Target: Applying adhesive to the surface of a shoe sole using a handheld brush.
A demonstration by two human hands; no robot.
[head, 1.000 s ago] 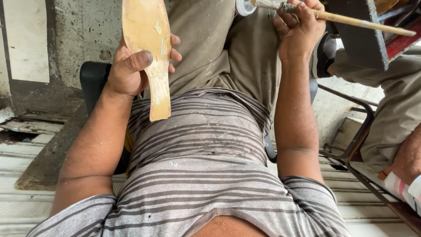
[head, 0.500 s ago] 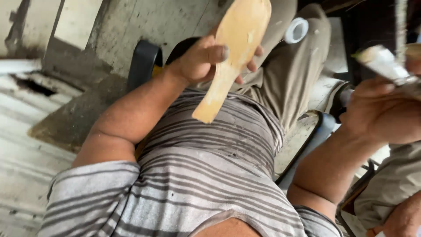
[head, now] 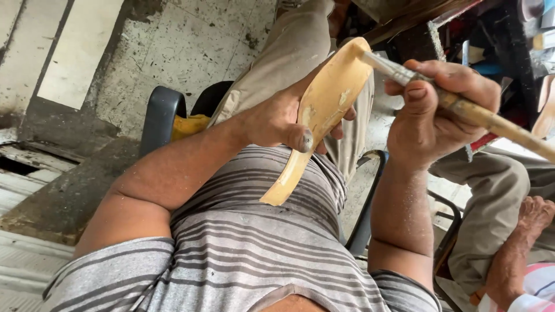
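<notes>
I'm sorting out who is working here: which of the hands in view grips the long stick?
The person's right hand grips the long tan stick; the left hand holds the curved tan sole-shaped piece.

The left hand (head: pixel 277 121) holds a tan shoe sole (head: pixel 324 110) above the lap. The right hand (head: pixel 430 110) presses a brush (head: pixel 462 107) onto its top end.

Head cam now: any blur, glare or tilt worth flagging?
Head view: tilted frame, soft even daylight, no hard shadows or glare; left hand, tan sole piece and right hand on the brush are sharp; top right corner is dark and cluttered.
</notes>
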